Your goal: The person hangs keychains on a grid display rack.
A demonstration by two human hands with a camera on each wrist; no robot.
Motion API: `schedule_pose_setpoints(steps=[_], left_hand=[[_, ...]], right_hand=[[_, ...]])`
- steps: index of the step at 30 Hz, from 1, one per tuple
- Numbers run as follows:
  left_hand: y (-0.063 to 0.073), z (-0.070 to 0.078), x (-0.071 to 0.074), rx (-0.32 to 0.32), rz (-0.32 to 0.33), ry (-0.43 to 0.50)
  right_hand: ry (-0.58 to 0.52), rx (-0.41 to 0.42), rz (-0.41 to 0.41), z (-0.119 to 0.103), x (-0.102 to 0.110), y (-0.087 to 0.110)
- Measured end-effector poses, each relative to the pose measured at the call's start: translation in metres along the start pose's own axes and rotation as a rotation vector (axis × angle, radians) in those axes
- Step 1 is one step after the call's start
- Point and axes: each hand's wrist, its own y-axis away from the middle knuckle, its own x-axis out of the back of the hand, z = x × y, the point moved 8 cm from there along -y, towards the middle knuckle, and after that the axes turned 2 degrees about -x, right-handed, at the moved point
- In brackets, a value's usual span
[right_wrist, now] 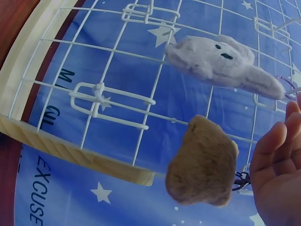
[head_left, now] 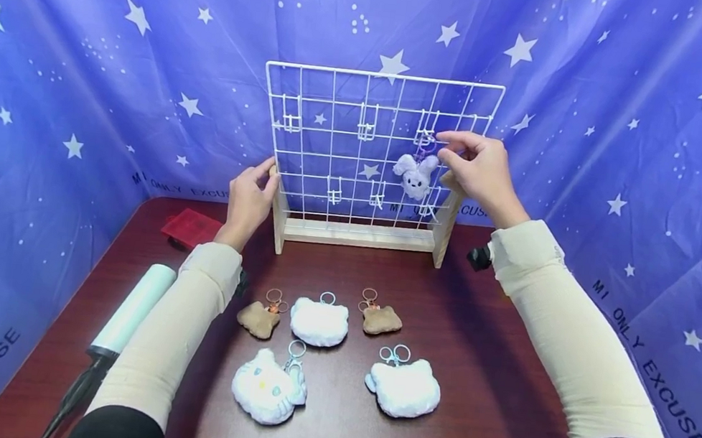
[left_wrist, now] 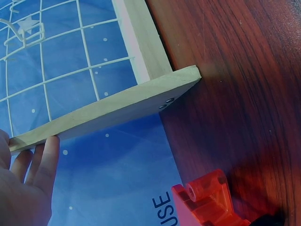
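In the head view, a rabbit (head_left: 416,182) hung at two o'clock before the rack (head_left: 358,234), right hand (head_left: 483,165) at its ring (head_left: 427,147), though whether it pinched was unclear; in the left wrist view, the left hand (left_wrist: 28,188) pinched a post (left_wrist: 80,117) at eight o'clock; in the right wrist view, a brown plush (right_wrist: 202,165) hung at five o'clock.

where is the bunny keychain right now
In the head view, the bunny keychain hangs in front of the right part of the white wire grid, just left of the right hand; in the right wrist view, it appears above a brown plush.
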Motion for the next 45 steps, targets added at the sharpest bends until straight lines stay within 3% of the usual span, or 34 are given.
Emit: schedule_pose_setpoints(steps=[11,21,28,34,41,45], left_hand=[[0.004,0.001,0.001,0.009,-0.011,0.007],[0.0,0.001,0.003,0.002,0.005,0.016],[-0.003,0.0,0.002,0.005,0.007,0.015],[-0.001,0.0,0.0,0.017,-0.012,0.015],[0.0,0.001,0.001,0.025,-0.01,0.012],[0.0,0.002,0.001,0.025,-0.014,0.013]], right_hand=[[-0.038,-0.034,-0.046,0.017,-0.003,0.015],[0.028,0.049,-0.137,0.02,-0.012,0.024],[0.035,0.111,-0.242,0.028,-0.029,0.036],[0.03,0.06,-0.324,0.037,-0.049,0.052],[0.008,0.059,-0.423,0.017,-0.063,0.073],[0.041,0.043,-0.462,0.024,-0.073,0.081]])
